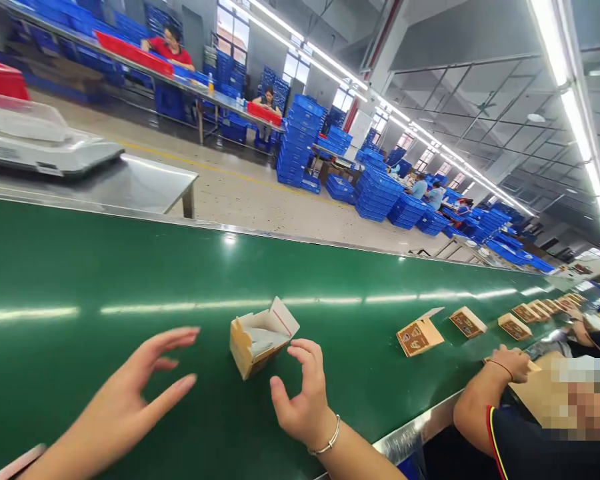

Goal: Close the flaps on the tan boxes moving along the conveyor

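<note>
An open cardboard box (247, 352) stands between the two hands on the green belt (130, 267), away from the far metal edge (260, 236), with its white flap (283, 317) raised and pale material (263, 340) inside. The left hand (133, 393) is empty, its thumb and fingers spread apart, to the left of the box and clear of it. The right hand (305, 397), a bracelet (333, 437) at its wrist, has its thumb and curled fingers apart right beside the box; whether a fingertip touches it, I cannot tell. Farther right on the belt sits a brown printed box (419, 337) with its flap up, then a row of printed boxes (515, 327) leading toward the right end. At the near edge on the right, a co-worker's hand (514, 363) rests near brown cardboard. Beyond the far edge, a scale (45, 143) stands on a metal table (155, 183).
</note>
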Demonstrator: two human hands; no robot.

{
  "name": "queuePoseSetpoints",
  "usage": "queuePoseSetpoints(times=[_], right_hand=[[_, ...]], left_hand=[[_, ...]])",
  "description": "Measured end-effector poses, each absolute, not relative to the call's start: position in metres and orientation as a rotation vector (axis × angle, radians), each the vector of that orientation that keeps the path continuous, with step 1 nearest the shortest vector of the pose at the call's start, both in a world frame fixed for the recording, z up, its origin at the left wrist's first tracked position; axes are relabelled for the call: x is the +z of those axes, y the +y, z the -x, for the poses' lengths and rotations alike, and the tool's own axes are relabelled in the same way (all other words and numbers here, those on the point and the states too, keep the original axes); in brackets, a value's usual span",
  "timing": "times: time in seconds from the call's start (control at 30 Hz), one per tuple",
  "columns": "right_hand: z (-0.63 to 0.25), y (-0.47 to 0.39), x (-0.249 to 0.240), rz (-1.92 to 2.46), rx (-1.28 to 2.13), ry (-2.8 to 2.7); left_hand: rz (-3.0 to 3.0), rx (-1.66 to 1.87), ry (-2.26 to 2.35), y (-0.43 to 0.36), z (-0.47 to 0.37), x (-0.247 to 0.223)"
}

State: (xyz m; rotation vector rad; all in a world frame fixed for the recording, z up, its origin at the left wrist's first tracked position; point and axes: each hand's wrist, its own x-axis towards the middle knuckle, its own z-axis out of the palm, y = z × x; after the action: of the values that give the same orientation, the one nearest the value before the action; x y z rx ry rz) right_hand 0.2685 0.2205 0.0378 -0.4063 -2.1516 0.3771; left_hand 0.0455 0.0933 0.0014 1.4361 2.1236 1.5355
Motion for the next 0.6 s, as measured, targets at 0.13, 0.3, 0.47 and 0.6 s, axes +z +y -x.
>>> queuePoseSetpoints(times=[0.13,0.3,0.47,0.6], right_hand=[[-0.26,0.223,0.011,0.536,0.22,-2.201],[-0.259,0.253,0.008,0.669,0.249,-2.294],[-0.262,0.281,0.037,0.716,0.522,-2.586],[-0.263,0.293,0.04,0.59,0.564,-2.714]], left_hand=[[-1.589,1.574,1.786,0.165,-0.039,0.004],[-1.923,1.497,1.575,0.207,-0.053,-0.02],[-2.506,1.632,1.691,0.202,-0.07,-0.025],[-2.613,1.693,1.738,0.205,-0.083,-0.012]])
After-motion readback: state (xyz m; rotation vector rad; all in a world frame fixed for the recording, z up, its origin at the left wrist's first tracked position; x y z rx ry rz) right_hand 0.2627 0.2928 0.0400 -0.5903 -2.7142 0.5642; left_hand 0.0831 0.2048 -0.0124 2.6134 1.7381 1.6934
